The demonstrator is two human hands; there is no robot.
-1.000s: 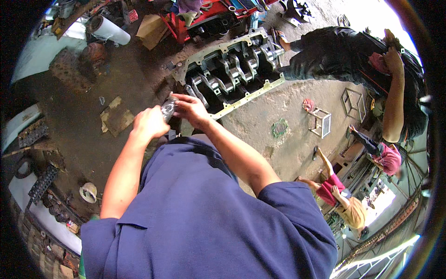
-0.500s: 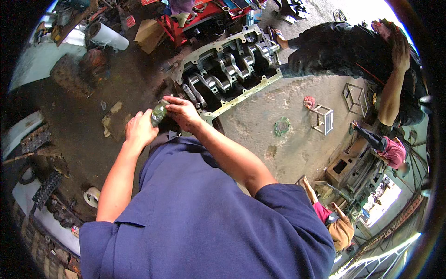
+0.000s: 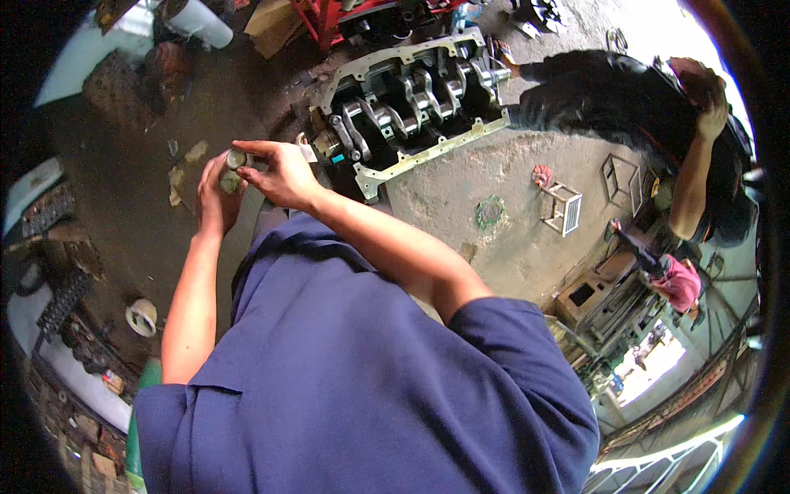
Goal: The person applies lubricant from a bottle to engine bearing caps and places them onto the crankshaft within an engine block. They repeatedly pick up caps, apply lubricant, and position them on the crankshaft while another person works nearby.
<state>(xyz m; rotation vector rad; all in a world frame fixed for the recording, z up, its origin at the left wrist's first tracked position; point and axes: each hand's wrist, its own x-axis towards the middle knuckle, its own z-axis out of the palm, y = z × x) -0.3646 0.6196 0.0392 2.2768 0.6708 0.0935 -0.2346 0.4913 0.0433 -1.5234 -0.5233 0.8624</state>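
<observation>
My left hand (image 3: 216, 199) is wrapped round a small greenish see-through bottle (image 3: 230, 180), whose pale round top points up towards me. Thumb and forefinger of my right hand (image 3: 284, 174) pinch that top from the right. Part of the bottle is hidden behind my fingers. Just beyond my right hand lies an engine block (image 3: 436, 150) with its open side up, showing a shiny crankshaft (image 3: 387, 123). A small white tag or paper (image 3: 307, 149) sits at the block's near left end.
Beyond the block stands a red metal rack (image 3: 325, 29). A person in dark clothes (image 3: 592, 95) is at the block's right end. A small metal stool (image 3: 564, 210) and a frame (image 3: 623, 183) stand right. A white ring-shaped thing (image 3: 141, 317) lies left on the floor.
Both hands and the bottle have moved left, away from the block. The bottle's top has turned up towards me. My right fingers have shifted round that top.
</observation>
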